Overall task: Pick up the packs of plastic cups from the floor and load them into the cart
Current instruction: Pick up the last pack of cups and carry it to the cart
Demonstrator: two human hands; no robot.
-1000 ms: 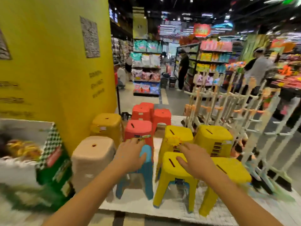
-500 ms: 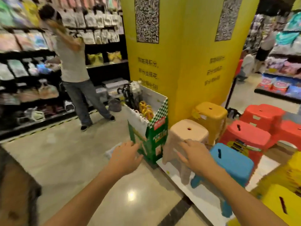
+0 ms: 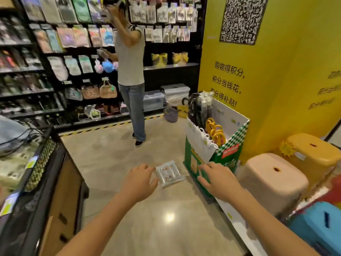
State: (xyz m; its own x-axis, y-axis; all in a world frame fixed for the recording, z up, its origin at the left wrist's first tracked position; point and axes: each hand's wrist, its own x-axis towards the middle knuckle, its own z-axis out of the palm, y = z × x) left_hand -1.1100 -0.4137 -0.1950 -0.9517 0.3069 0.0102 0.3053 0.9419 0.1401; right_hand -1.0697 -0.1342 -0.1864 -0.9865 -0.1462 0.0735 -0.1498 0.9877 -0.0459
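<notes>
A clear pack of plastic cups (image 3: 168, 174) lies flat on the shiny floor beside the green display box. My left hand (image 3: 138, 179) is stretched out in front of me, fingers relaxed, its tips overlapping the pack's left edge in view. My right hand (image 3: 215, 178) is held out to the right of the pack, fingers spread, holding nothing. A dark cart (image 3: 39, 169) with goods in it stands at the left edge.
A green and white display box (image 3: 230, 146) with umbrellas stands against a yellow pillar (image 3: 267, 74). Plastic stools (image 3: 273, 180) sit on a white platform at right. A person (image 3: 131, 71) stands ahead by black shelves (image 3: 55, 67). Open floor (image 3: 162, 218) lies below my hands.
My view has swung left from the stools to the aisle. The pack of cups on the floor has come fully into sight between my hands, which stay extended and empty.
</notes>
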